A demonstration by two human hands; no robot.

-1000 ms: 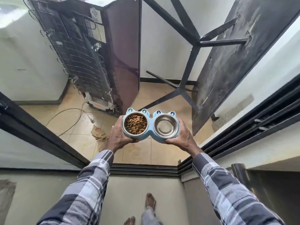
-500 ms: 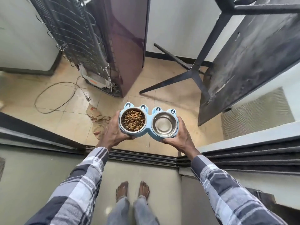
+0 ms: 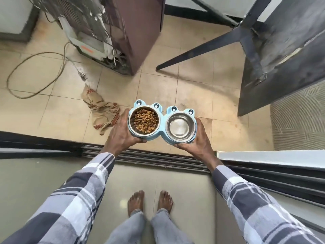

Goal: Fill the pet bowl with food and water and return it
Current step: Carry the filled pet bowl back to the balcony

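Note:
I hold a light blue double pet bowl (image 3: 162,118) with frog eyes level in front of me, above a tiled floor. Its left steel cup (image 3: 144,120) is full of brown kibble. Its right steel cup (image 3: 181,127) looks shiny; I cannot tell whether water is in it. My left hand (image 3: 121,132) grips the bowl's left end from the side and below. My right hand (image 3: 198,141) grips the right end the same way. My bare feet stand behind a dark sliding-door track (image 3: 158,158).
On the beige tiles ahead stands the back of a fridge (image 3: 112,32) with a loose cable (image 3: 35,71) looped at the left. A crumpled cloth (image 3: 102,111) lies near the bowl. A dark table top (image 3: 281,55) on its side leans at the right, beside a mat (image 3: 299,120).
The view has tilted further down towards the floor and my feet. The bowl stays held in both hands and now hangs lower over the tiles near the door track.

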